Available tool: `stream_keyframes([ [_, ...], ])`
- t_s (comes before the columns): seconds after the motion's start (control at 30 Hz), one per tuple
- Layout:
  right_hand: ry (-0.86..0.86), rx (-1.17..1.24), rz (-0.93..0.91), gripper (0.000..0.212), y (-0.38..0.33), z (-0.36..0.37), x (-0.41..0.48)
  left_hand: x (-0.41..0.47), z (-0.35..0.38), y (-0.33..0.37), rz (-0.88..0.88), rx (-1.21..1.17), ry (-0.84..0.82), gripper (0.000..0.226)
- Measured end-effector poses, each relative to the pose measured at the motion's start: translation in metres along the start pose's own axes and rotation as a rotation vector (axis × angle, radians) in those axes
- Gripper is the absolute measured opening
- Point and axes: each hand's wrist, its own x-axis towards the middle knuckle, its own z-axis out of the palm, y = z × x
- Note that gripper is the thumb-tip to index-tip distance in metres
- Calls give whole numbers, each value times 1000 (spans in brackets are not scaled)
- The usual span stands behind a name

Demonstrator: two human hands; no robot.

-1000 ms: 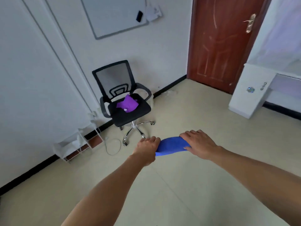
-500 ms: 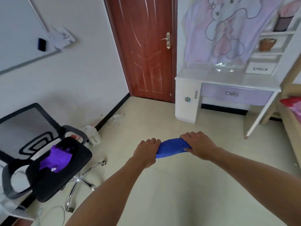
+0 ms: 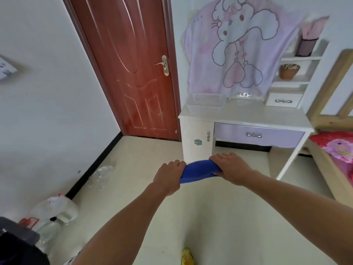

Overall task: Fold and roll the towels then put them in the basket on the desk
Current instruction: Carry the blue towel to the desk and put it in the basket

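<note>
Both hands grip one rolled blue towel (image 3: pixel 198 171) in mid-air just short of the bench (image 3: pixel 257 115): the left hand (image 3: pixel 169 175) is curled round its near end and the right hand (image 3: pixel 232 166) clasps its far end. The pale basket (image 3: pixel 207 105) sits on the bench's left rear corner, against the hanging cartoon blanket (image 3: pixel 238 44). Bare floor (image 3: pixel 210 217) lies open in front of the bench. Left of the bench stands a closed red door (image 3: pixel 129 64), and to its right a wooden bed (image 3: pixel 334 150) crowds the bench's leg. Far left of the bench, plastic bottles (image 3: pixel 55 209) lie along the wall.
</note>
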Motion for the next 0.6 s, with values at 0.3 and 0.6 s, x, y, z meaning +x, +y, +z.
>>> stream_keyframes([
  [0.3, 33, -6, 143, 40, 113, 6, 166, 216, -12, -88, 140, 15, 27, 42],
  [0.6, 11, 9, 215, 37, 233, 24, 281, 401, 4, -122, 227, 5, 25, 40],
])
